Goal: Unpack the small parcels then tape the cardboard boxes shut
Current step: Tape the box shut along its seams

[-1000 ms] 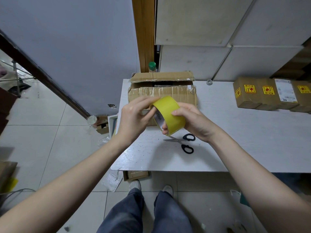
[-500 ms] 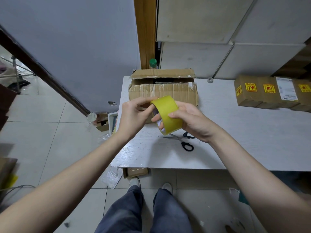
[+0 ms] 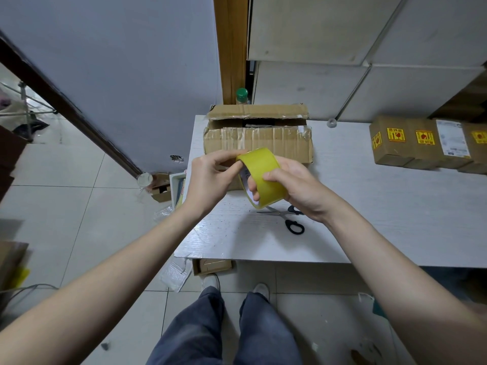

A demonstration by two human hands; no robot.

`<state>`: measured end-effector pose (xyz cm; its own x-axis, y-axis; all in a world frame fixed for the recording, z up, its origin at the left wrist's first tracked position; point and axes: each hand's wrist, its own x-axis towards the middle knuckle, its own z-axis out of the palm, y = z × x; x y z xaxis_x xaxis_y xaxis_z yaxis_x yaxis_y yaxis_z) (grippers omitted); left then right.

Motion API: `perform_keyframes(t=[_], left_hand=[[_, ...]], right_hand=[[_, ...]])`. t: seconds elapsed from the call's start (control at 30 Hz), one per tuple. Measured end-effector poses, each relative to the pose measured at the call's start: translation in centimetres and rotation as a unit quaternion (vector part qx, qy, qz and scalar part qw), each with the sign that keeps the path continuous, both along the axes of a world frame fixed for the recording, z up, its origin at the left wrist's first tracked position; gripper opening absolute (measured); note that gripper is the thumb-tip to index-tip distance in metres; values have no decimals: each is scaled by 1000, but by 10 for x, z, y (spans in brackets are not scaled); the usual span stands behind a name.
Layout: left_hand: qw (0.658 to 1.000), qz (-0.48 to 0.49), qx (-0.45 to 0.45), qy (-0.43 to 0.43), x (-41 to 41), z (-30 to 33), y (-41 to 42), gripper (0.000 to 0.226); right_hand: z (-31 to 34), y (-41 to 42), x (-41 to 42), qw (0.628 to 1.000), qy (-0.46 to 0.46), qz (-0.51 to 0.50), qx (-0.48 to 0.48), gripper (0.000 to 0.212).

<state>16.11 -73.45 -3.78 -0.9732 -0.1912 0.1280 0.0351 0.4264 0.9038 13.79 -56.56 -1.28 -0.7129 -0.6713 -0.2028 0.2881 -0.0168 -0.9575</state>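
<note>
Yellow tape roll (image 3: pixel 263 177) gripped by right hand (image 3: pixel 295 185); left fingers (image 3: pixel 224 160) now pinching its 11 o'clock edge, seeking the end; box (image 3: pixel 258 143) still untaped.

Pale square floor tiles (image 3: pixel 87 206) with thin grout lines, spreading from 7 to 9 o'clock and on under the white wood-grain table (image 3: pixel 382 227) at 3 o'clock. Grey-blue wall panel (image 3: pixel 126 75) filling 10 to 12 o'clock, edged along its lower left by a dark brown sloping frame (image 3: pixel 66 106). Upright wooden post (image 3: pixel 232 48) at 12 o'clock, touching the panel's right side. Off-white scuffed panels (image 3: pixel 329 30) from 12 to 2 o'clock, crossed by a slanting metal rod (image 3: pixel 353 93) ending at the table's far edge. Metal rack (image 3: pixel 23 101) at 9 o'clock. Soft, even light, faint shadows only
</note>
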Motion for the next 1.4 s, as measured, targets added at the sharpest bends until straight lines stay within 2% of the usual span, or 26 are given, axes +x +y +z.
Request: perform_keyframes(t=[0.4, 0.53, 0.93, 1.17, 1.4], left_hand=[[999, -6, 28, -22, 2, -7, -1, 21], [999, -10, 27, -23, 2, -10, -3, 23], [999, -7, 37, -36, -1, -10, -2, 21], [999, -9, 32, -37, -1, -10, -3, 22], [998, -12, 30, -50, -3, -7, -3, 22]], right_hand=[[-7, -3, 3, 1000, -27, -1, 7, 28], [-8, -6, 3, 999, -20, -21, 20, 12], [-13, -9, 1, 999, -9, -19, 39, 30], [-18, -11, -1, 997, 5, -44, 68, 13], [-13, -12, 0, 997, 6, -40, 61, 26]])
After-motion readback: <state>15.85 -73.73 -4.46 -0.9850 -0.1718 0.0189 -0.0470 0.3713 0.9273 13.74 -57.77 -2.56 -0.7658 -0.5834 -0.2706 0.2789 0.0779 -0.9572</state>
